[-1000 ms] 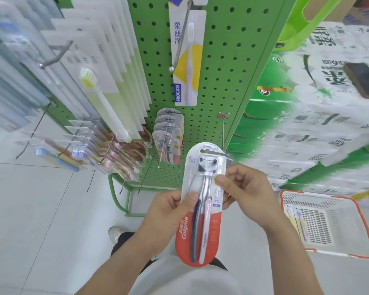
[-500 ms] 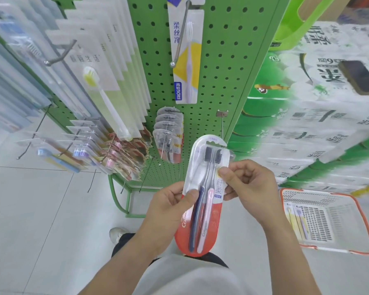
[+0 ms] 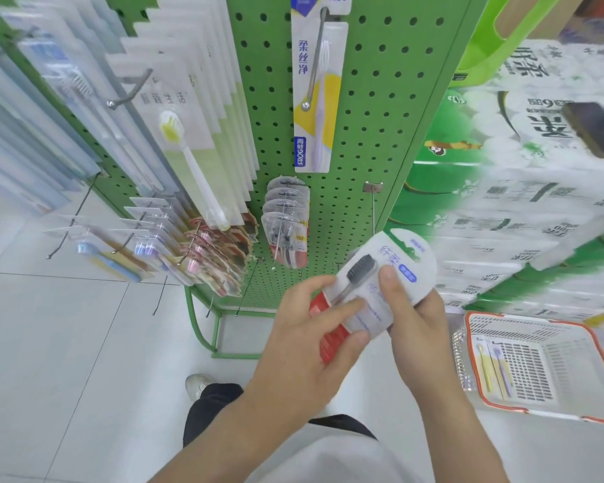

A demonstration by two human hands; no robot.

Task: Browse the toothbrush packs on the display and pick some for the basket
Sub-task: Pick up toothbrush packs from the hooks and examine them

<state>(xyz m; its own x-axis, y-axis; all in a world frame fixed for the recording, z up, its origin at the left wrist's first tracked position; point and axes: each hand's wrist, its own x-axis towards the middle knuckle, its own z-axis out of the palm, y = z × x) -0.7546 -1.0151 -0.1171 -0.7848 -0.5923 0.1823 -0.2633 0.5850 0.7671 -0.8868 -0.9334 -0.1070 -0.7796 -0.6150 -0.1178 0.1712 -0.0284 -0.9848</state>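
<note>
Both my hands hold a red-and-white toothbrush pack [image 3: 394,270] in front of the green pegboard display [image 3: 370,109]. The pack is tilted, its top leaning right toward the basket, and a dark brush head shows through the blister. My left hand [image 3: 311,329] grips the pack's lower red part, fingers across its front. My right hand [image 3: 412,318] holds its upper white part, thumb on the front. The white basket with an orange rim [image 3: 593,343] sits on the floor at the right, with a pack of a yellow and a purple brush [image 3: 492,367] inside.
Many toothbrush packs hang on hooks: a yellow-and-white pack [image 3: 316,99] up high, a row of similar blister packs [image 3: 286,221] lower down, white packs [image 3: 189,127] to the left. Stacked tissue packs [image 3: 523,210] stand at the right. My shoe [image 3: 197,385] is on the white tiled floor.
The pack has been turned from nearly upright to tilted rightward and has moved right. My left hand now covers more of its red lower half. The view has shifted slightly.
</note>
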